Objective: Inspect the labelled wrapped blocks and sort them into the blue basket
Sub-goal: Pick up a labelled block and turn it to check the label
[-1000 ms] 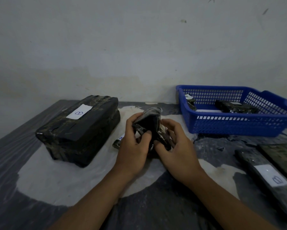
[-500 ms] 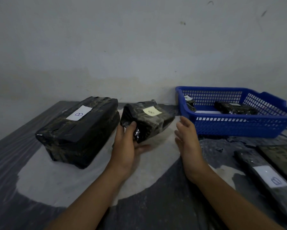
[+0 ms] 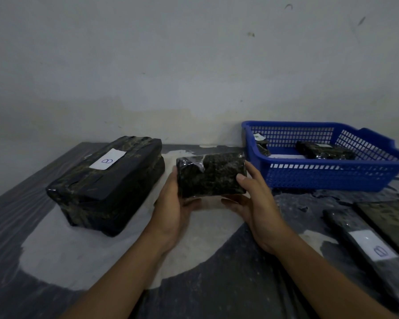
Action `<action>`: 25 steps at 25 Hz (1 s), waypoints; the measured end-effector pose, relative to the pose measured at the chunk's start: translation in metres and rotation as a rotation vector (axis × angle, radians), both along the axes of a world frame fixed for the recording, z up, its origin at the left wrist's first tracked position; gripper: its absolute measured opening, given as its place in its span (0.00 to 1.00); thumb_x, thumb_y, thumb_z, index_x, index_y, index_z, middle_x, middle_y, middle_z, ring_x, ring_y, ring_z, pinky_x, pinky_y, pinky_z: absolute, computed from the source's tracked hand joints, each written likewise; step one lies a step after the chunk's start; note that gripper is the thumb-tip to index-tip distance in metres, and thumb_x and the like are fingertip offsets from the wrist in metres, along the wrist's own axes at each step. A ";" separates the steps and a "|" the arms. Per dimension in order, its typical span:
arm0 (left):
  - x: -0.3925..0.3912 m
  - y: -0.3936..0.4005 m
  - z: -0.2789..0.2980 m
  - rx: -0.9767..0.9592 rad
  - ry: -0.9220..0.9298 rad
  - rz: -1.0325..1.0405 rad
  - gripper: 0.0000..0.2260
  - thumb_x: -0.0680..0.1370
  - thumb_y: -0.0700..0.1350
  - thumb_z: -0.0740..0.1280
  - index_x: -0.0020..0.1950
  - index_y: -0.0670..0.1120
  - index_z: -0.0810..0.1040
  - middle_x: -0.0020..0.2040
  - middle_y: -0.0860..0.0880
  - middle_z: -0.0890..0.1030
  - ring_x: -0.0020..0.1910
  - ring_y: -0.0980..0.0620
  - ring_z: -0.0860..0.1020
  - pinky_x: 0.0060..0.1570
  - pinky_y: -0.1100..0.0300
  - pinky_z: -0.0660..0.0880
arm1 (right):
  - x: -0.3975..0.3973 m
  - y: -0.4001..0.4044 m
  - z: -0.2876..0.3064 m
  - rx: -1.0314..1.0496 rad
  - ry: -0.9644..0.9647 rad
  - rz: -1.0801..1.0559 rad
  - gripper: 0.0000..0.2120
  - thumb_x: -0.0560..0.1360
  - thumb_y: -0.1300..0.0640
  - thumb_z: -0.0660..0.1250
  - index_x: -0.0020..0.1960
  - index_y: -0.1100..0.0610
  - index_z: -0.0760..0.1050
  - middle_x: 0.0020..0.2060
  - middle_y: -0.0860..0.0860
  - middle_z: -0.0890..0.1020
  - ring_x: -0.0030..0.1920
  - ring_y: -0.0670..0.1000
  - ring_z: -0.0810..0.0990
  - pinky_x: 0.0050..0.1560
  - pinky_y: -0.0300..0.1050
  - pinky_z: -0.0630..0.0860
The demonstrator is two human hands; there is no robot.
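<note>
**Sorting part done, one block in hand**

Holding a small dark block wrapped in clear film (image 3: 211,174) above the table, the left hand (image 3: 170,210) grips its left end and the right hand (image 3: 255,203) grips its right end, thumb on the facing side. No label shows on the side turned to the camera. The blue plastic mesh basket (image 3: 327,178) stands just to the right and already holds at least two dark wrapped pieces, so sorting looks under way. Left to go, by my reading: the held block, the large black wrapped block with a white label (image 3: 106,183) and the long flat labelled package (image 3: 366,245) at the right edge, which is cut off. Basket contents are too dim to read.
</note>
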State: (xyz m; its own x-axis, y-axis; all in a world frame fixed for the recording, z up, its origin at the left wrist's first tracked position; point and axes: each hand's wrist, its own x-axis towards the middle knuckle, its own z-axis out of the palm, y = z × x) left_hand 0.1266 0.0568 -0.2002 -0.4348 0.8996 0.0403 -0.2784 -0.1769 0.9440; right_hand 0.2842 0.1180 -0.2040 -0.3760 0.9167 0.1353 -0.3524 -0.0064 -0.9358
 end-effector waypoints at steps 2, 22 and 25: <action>-0.002 -0.002 -0.004 0.065 0.069 -0.057 0.30 0.77 0.67 0.65 0.73 0.52 0.75 0.67 0.46 0.82 0.67 0.44 0.79 0.67 0.43 0.74 | 0.000 0.001 0.000 -0.027 0.001 0.010 0.29 0.73 0.48 0.71 0.73 0.43 0.71 0.60 0.47 0.85 0.64 0.57 0.82 0.64 0.62 0.79; -0.002 -0.001 -0.012 0.113 0.225 -0.069 0.27 0.69 0.49 0.74 0.67 0.58 0.72 0.57 0.46 0.84 0.56 0.47 0.84 0.62 0.41 0.79 | 0.002 0.001 -0.006 0.020 -0.047 0.019 0.32 0.68 0.53 0.77 0.71 0.46 0.72 0.60 0.54 0.85 0.61 0.56 0.84 0.66 0.63 0.78; -0.001 0.000 -0.013 0.128 0.250 -0.056 0.23 0.71 0.48 0.73 0.65 0.61 0.73 0.54 0.51 0.85 0.55 0.50 0.84 0.58 0.46 0.80 | 0.001 0.000 -0.006 0.032 -0.058 -0.013 0.29 0.69 0.53 0.76 0.69 0.46 0.73 0.60 0.53 0.85 0.61 0.56 0.84 0.67 0.61 0.78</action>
